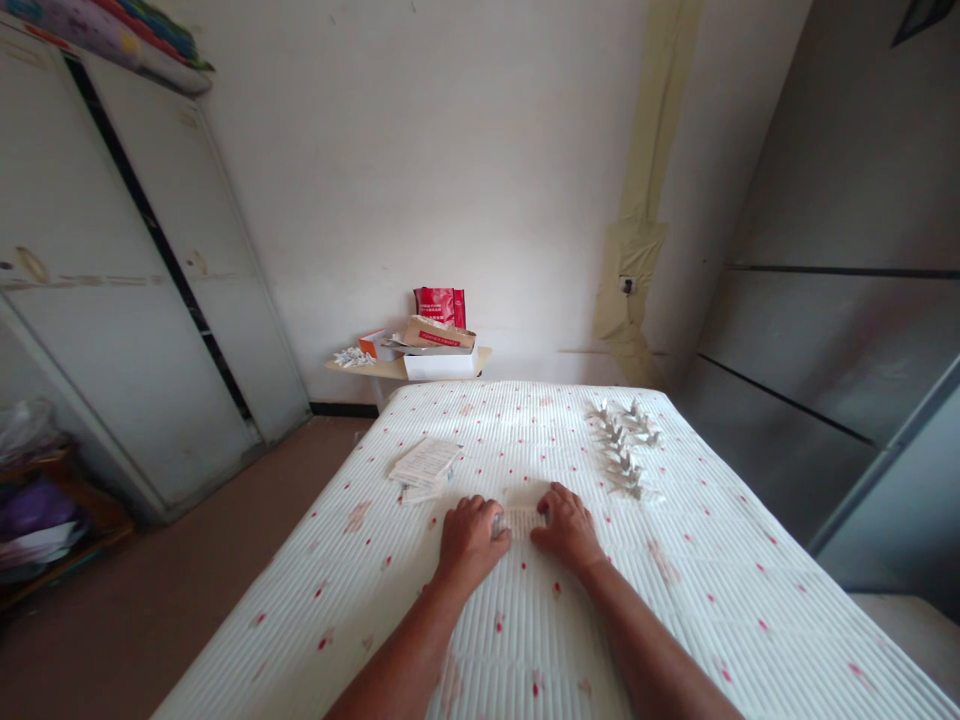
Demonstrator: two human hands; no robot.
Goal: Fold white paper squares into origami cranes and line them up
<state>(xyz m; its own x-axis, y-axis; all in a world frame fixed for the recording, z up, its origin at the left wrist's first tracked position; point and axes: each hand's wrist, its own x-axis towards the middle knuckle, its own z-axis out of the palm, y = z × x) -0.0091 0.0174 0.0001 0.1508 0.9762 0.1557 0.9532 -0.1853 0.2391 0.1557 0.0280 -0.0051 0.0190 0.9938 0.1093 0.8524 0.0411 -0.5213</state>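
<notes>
A pale, narrow paper (521,523) with faint print is held low over the bed (532,625), its ends pinched by the left hand (471,538) and right hand (568,530), fingers partly curled.

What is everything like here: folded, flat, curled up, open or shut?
Bed cover: spread out
Paper: partly hidden, folds unclear
Left hand: curled at the paper's left end
Right hand: curled at the paper's right end
Paper sheets: flat, loosely piled
Paper shapes: folded, grouped together
White box: things piled above its rim
Red bag: upright
Cabinet doors: dark gap between them; shut or ajar, can't tell
</notes>
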